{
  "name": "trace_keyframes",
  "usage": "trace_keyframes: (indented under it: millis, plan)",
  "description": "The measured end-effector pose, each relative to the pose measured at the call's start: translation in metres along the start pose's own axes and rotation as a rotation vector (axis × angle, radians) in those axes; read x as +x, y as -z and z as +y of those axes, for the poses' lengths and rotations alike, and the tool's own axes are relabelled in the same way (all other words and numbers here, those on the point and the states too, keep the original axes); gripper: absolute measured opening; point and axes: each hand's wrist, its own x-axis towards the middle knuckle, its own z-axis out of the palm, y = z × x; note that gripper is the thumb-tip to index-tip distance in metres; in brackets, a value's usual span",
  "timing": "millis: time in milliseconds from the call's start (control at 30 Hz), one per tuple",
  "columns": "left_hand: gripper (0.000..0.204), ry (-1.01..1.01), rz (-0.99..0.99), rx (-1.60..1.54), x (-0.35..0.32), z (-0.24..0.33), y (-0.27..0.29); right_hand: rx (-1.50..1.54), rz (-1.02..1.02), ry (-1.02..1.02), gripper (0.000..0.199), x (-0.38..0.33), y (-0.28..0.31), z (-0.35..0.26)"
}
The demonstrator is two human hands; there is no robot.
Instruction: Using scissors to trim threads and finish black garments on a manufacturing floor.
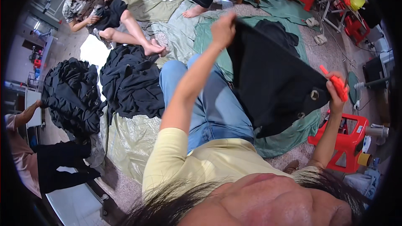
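Dark hair [167, 203], then black garment [276, 75] between hands [223, 31] [334, 95]

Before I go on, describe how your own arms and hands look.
The left hand and right hand are ungloved, and both forearms are bare. The left sleeve is short, loose and pale yellow, with a plain hem; of the right sleeve, little shows beside the dark hair.

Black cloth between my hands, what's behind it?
Dark grey cloth and green sheeting show past its edges; whatever the black cloth itself covers can't be seen.
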Motion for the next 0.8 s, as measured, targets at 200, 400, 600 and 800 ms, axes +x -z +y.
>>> trace_keyframes:
  millis: [200,400,600,800]
  plan:
    - [0.022,-0.795,0.492,0.423,0.1,0.065,0.231,0.047,0.242,0.253,0.017,0.026,-0.007,-0.057]
    - [0.009,-0.717,0.388,0.837,-0.014,0.106,0.338,0.014,0.057,0.236,0.025,-0.002,-0.009,-0.086]
    - [0.019,-0.101,-0.348,0.185,-0.202,0.096,0.325,0.027,-0.154,-0.016,0.022,-0.051,-0.015,-0.064]
    - [0.018,1.091,-0.631,-0.636,-0.31,0.068,0.313,-0.085,-0.464,-0.516,0.039,-0.059,-0.095,-0.035]
